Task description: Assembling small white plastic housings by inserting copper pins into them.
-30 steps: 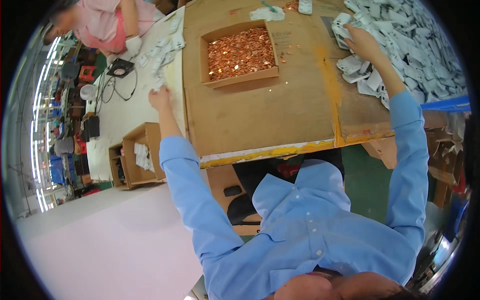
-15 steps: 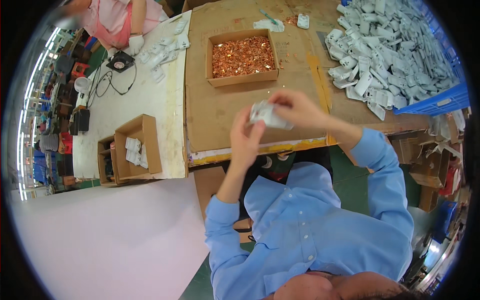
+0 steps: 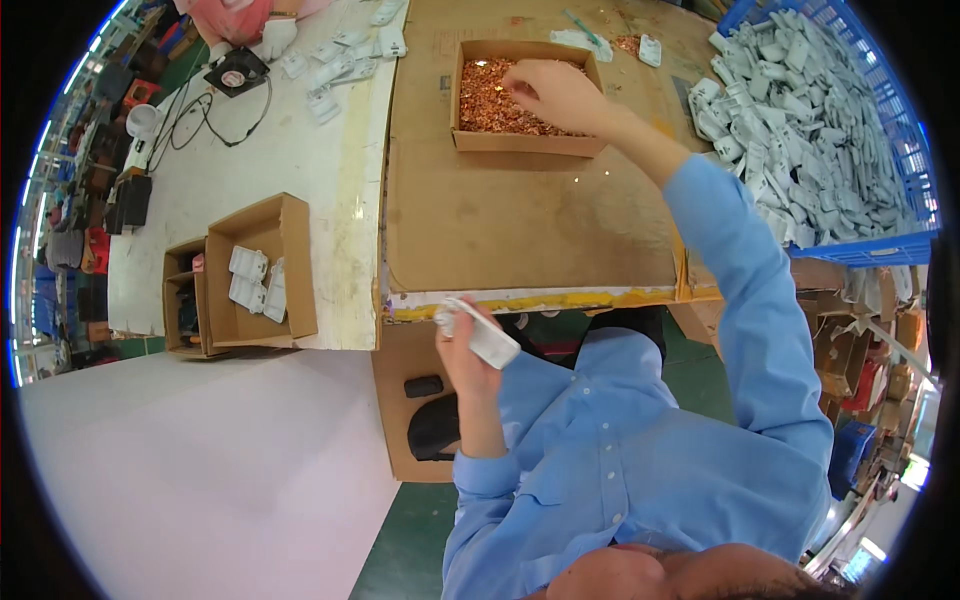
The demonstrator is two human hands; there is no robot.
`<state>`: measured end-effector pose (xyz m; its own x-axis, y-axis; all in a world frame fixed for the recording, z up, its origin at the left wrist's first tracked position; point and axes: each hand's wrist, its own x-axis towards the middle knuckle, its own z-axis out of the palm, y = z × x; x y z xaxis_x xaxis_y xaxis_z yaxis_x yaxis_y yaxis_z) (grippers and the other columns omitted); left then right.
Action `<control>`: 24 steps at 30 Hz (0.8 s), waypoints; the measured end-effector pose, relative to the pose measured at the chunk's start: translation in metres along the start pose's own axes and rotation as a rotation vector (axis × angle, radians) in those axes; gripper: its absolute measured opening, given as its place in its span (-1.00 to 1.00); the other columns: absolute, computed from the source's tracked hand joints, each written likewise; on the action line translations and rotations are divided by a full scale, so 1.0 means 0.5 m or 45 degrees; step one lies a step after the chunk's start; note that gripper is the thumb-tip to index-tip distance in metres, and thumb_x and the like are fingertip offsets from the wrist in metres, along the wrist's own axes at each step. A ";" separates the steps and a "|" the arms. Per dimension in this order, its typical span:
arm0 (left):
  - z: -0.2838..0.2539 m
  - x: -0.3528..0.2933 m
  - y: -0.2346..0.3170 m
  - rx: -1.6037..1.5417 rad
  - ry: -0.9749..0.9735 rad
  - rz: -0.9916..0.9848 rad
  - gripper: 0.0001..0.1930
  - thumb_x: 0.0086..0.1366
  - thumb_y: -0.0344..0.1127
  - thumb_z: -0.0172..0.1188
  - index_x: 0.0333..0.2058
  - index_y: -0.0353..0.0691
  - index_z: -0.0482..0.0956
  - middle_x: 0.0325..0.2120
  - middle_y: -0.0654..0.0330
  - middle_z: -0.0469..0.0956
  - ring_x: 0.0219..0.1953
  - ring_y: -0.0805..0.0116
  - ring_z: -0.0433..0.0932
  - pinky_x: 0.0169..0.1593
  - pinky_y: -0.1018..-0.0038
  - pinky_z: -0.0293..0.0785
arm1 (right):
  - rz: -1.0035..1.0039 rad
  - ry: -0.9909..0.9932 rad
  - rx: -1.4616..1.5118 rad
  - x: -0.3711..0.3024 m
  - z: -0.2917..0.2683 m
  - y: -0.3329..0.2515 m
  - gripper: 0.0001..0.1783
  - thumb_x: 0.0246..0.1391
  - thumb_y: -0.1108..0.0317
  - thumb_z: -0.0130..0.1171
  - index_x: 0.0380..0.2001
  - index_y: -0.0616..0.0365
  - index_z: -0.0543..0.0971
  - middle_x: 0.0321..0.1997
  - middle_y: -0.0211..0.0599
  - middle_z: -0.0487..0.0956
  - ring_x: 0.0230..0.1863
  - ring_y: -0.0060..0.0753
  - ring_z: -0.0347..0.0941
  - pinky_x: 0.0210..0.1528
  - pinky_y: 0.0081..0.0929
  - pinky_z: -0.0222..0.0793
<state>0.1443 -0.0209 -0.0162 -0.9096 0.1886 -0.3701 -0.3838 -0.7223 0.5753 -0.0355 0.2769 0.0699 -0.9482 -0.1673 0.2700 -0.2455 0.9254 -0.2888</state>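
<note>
In my left hand (image 3: 464, 362) is a white plastic housing (image 3: 495, 344), gripped near the table's front edge, close to my body. The fingers wrap round one end and the flat side slants down to the right. My right hand (image 3: 556, 92) is over the open cardboard box (image 3: 525, 143), its fingers bent down among small copper-coloured metal pieces (image 3: 484, 108). Thumb and fingertips are drawn together; whatever lies between them is too small to make out.
On the right, a blue crate (image 3: 865, 248) is heaped with white housings (image 3: 800, 140). A smaller cardboard box (image 3: 297, 250) at left holds several more. A co-worker's gloved hand (image 3: 280, 38) is beside a black square device (image 3: 238, 72) with a cable. A thin green tool (image 3: 585, 26) lies at the back.
My right hand has left the housing and moved forward into the box of copper-coloured pieces. My left hand has drawn back and down toward my body, still holding the housing.
</note>
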 end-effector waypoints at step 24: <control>0.019 -0.113 -0.122 0.680 -0.337 -0.102 -0.83 0.30 -0.33 0.18 -0.21 -0.28 0.51 -0.45 0.25 0.57 -0.45 0.56 0.54 -0.39 0.60 0.48 | 0.206 -0.260 -0.207 0.111 0.101 0.059 -0.80 0.11 0.40 -0.02 -0.25 0.31 0.45 -0.28 0.17 0.56 -0.16 0.16 0.50 -0.13 -0.01 0.44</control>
<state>0.2177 0.0190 -0.0235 -0.8568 0.4375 -0.2729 -0.4174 -0.2776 0.8653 -0.1057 0.2778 0.0299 -0.9973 -0.0629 0.0377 -0.0681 0.9851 -0.1577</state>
